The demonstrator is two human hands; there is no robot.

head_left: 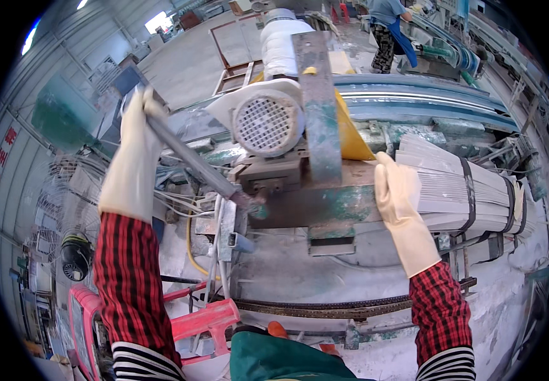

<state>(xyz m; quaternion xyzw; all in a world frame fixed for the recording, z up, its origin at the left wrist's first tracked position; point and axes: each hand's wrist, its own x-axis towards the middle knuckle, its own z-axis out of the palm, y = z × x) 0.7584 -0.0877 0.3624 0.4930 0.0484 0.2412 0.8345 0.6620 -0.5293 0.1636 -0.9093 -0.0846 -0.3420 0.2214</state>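
My left hand [138, 124], in a cream rubber glove, is raised at the left and closed round the upper end of a grey metal lever [192, 159]. That lever slants down to the right, to the dusty machine in front of me. A round motor with a grille [268, 124] sits on the machine beside an upright steel bar [321, 114]. At the right end of the machine's metal plate [344, 202], my right hand [401, 193] rests with fingers curled against its edge, in a matching glove. A yellow sheet [352, 130] hangs just above it.
Strapped bundles of thin pale strips [446, 184] lie just right of my right hand. A pink-red plastic stool [208, 320] stands at the lower left. Behind the machine run long blue rails [414, 98]. A person in a blue apron [392, 32] stands farther back.
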